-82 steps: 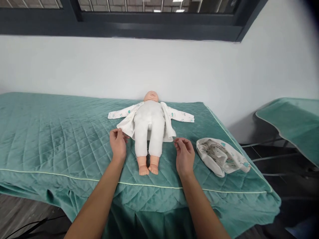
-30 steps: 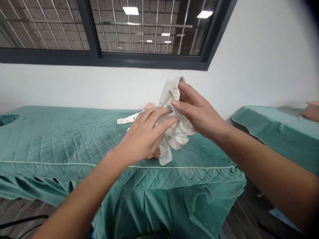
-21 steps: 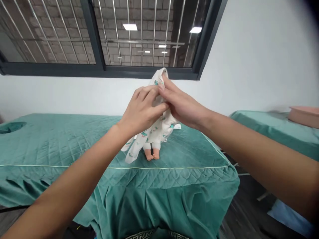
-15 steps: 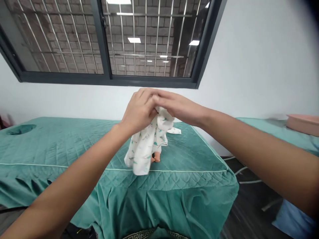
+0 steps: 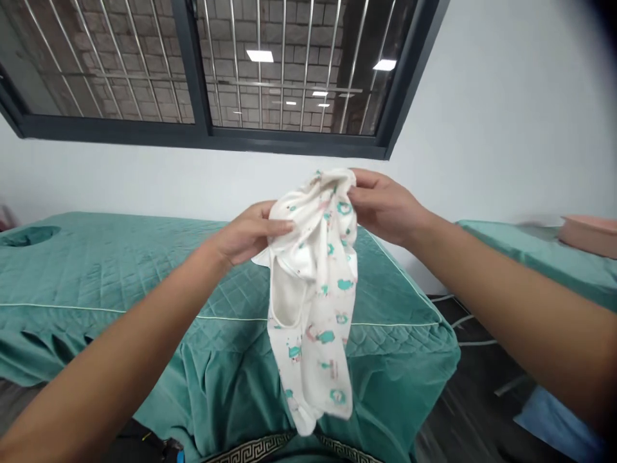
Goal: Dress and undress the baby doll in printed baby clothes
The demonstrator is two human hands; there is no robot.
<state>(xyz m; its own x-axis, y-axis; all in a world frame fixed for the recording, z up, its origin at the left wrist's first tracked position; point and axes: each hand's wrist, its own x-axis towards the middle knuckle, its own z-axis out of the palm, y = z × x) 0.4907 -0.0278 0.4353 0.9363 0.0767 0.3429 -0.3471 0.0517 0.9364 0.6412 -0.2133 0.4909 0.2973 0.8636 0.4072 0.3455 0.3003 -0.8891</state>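
A white baby garment [image 5: 330,302] with green and pink animal prints hangs loosely in front of the massage bed [image 5: 159,263]. My left hand [image 5: 247,231] pinches the cloth at its upper left, thumb in front and fingers behind. At the upper right edge, my right hand [image 5: 385,204] grips the bunched top of the fabric. An opening with a white inner side gapes on the left of the garment, and its lower ends dangle past the bed's front edge. The garment covers the part of the bed directly behind it.
Green quilted cover drapes the bed, which has a face hole [image 5: 29,236] at the far left. A barred window [image 5: 289,71] is in the wall behind. At right stand another green-covered surface [image 5: 511,238] and a pink box-like object [image 5: 590,235]. Blue cloth [image 5: 554,418] lies low at right.
My hands have moved apart from being together over the garment. The garment is now nearer to me and hangs longer. Small doll-like feet seen behind it before are now hidden.
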